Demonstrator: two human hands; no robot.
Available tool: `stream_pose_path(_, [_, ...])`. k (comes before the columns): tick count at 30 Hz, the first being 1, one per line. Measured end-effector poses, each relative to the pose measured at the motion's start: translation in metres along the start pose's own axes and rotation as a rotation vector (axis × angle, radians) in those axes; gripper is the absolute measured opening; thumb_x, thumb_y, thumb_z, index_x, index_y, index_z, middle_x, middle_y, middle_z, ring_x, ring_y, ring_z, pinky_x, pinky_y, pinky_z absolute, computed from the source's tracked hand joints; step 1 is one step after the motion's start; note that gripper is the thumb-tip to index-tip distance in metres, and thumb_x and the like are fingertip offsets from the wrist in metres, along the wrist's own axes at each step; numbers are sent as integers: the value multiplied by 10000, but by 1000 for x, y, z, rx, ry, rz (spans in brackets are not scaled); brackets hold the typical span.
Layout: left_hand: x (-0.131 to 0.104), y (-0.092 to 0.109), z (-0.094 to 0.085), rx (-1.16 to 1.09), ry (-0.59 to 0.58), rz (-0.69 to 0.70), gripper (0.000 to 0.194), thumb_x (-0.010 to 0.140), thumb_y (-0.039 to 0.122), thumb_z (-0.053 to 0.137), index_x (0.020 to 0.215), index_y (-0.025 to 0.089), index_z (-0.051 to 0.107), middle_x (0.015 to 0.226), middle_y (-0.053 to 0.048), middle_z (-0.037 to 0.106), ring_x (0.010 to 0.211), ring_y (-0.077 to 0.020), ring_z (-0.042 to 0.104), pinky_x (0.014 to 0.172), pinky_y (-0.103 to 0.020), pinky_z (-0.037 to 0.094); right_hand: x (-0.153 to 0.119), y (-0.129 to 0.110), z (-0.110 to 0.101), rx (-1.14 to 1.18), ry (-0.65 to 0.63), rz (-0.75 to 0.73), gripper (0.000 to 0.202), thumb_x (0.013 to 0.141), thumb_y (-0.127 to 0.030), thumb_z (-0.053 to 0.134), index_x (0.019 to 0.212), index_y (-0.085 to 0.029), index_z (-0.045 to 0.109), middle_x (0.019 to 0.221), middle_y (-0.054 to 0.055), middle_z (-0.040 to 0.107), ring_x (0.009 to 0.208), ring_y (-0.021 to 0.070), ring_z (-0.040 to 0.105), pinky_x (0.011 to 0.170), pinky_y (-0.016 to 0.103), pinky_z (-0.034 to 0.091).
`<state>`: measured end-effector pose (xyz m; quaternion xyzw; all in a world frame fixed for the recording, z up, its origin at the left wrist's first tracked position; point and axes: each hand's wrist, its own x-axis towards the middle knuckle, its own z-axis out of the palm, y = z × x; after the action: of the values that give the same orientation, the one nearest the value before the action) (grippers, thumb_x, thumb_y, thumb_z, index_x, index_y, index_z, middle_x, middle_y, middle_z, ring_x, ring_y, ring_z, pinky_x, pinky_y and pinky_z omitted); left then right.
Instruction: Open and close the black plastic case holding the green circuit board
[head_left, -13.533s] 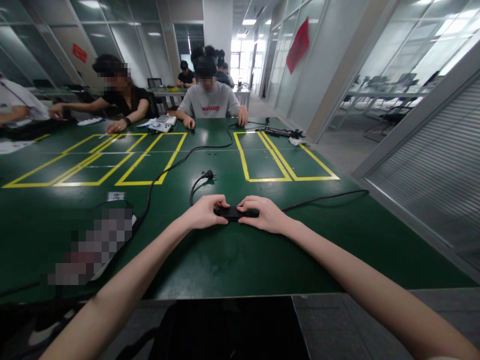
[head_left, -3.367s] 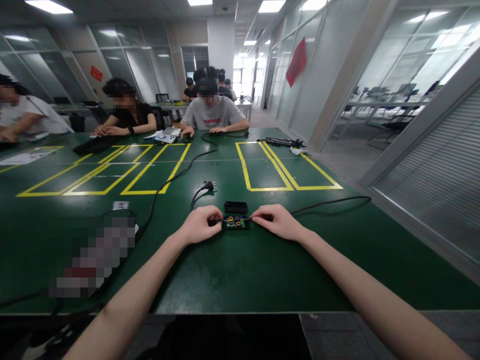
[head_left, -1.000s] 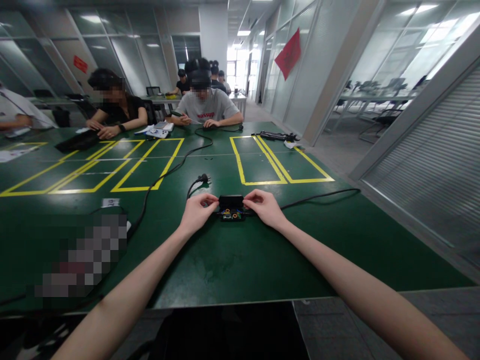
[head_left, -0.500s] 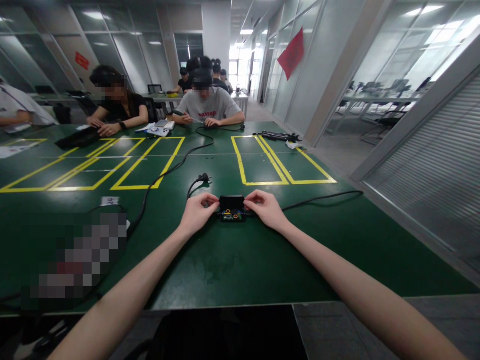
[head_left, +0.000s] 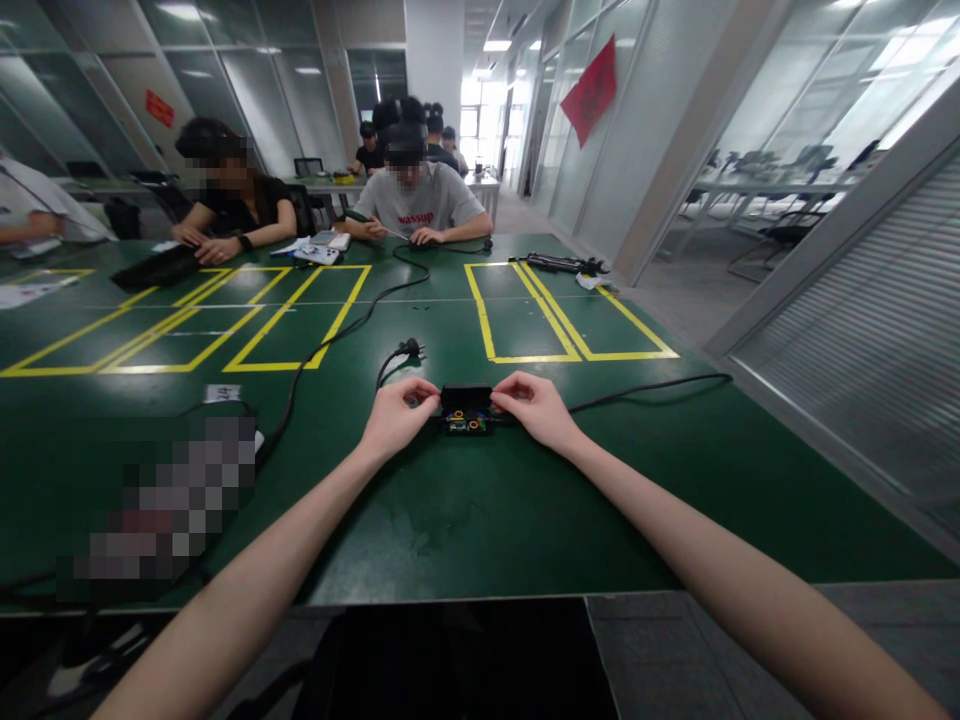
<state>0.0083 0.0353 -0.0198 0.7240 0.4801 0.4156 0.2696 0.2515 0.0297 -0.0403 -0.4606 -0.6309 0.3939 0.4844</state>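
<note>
Two bare hands meet over a green table (head_left: 420,530), working on a small electronics enclosure straight ahead of the person. Picture a clock face centred on the enclosure's black lid (head_left: 466,397), with 12 farthest from the person. The left hand (head_left: 399,415) is at 9 o'clock, its thumb and fingertips pinching the lid's left end. The right hand (head_left: 537,406) is at 3 o'clock, pinching the right end the same way. Neither hand is nearer; the lid is held evenly between them, apparently tilted up.

The open black case (head_left: 469,433) lies at 6 o'clock from the lid, just beside it on the person's side. Inside it a green circuit board (head_left: 458,426) with orange ring-shaped parts is exposed. Both lid and case have their long axis running from 9 to 3, so they lie parallel; whether their edges touch is too small to tell.

At about 11 o'clock, beyond the left hand, rests a black power plug (head_left: 409,348). A black cord (head_left: 651,392) stretches past the right hand towards 3 o'clock.
</note>
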Motion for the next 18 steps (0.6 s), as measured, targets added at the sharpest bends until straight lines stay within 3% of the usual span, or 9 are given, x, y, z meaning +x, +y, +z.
stream_pose_path(6, [-1, 5, 0, -49, -14, 1, 200, 828, 318, 632, 734, 167, 724, 727, -30, 735, 691, -176, 659, 681, -281, 519, -2, -1, -2, 25, -26, 5, 342, 740, -510, 803, 774, -189, 688, 739, 38, 728, 713, 194, 701, 712, 341, 590])
stream_pose_path(18, [0, -3, 2, -40, 17, 48, 171, 844, 308, 656, 809, 165, 744, 792, -43, 762, 736, -185, 692, 715, -297, 549, 1, 2, 0, 29, -13, -27, 317, 737, -487, 796, 779, -195, 680, 742, 31, 712, 705, 191, 680, 681, 335, 574])
